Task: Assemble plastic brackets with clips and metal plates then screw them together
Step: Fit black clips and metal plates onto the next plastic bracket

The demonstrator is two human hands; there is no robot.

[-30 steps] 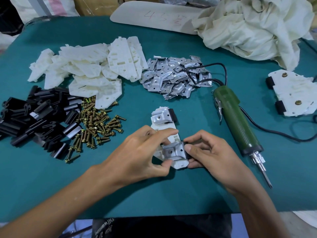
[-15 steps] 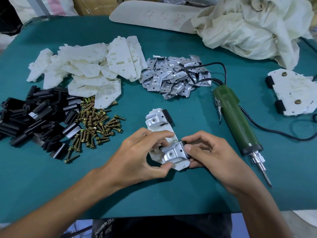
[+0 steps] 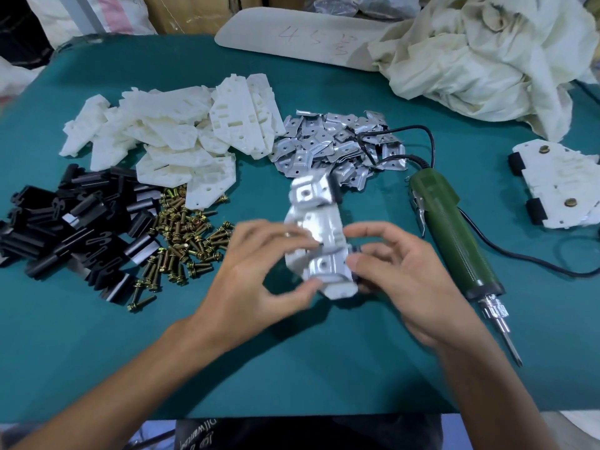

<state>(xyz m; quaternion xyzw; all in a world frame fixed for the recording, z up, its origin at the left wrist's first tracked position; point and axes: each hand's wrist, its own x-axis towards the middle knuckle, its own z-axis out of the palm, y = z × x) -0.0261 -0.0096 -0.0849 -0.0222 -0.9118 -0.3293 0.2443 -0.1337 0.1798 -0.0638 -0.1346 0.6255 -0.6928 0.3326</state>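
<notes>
A white plastic bracket (image 3: 316, 237) carrying two metal plates sits mid-table, blurred, gripped at its near end by both hands. The left hand (image 3: 259, 280) pinches it with thumb and fingers partly curled; the right hand (image 3: 399, 274) grips the opposite edge, fingers bent. Bare green table (image 3: 324, 368) lies open toward the near edge. Brass screws (image 3: 181, 241) and black clips (image 3: 74, 228) crowd the left, a green electric screwdriver (image 3: 454, 238) the right. Loose brackets (image 3: 168, 141) and metal plates (image 3: 334, 141) lie beyond, then crumpled cloth (image 3: 487, 50).

Matt white plastic brackets (image 3: 181, 147), shiny pressed-metal plates (image 3: 331, 141), brassy screws (image 3: 185, 241), glossy black clips (image 3: 74, 228), probably plastic; table (image 3: 324, 368) matt teal.
</notes>
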